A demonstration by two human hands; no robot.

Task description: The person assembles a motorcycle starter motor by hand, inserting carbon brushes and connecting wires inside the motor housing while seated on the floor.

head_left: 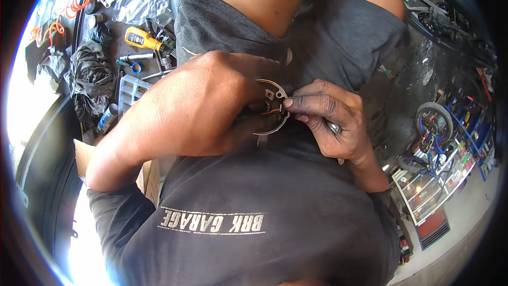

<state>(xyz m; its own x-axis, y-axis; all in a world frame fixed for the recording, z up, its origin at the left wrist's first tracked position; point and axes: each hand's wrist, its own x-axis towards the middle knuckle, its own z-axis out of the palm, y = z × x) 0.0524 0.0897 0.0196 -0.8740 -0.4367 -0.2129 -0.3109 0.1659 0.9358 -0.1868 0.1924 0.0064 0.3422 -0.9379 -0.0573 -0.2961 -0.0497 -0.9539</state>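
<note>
holding round metal part [280,95] in front of dark shirt [211,193], near grey shorts [338,37]; pinching its right rim with thumb and fingers of right hand [338,116], with shiny metal piece [334,127] at palm; curling left hand [214,100] about left side, cannot tell exact grip.

White block ltrs [211,222] run upside-dn across dk shirt [312,196].

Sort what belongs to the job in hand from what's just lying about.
In hand:
round metal part, between left hand and right hand
shiny metal piece at right hand, use unclear

Apparently lying about:
yellow bottle
orange coiled hose
crumpled dark bundle
blue can
</note>
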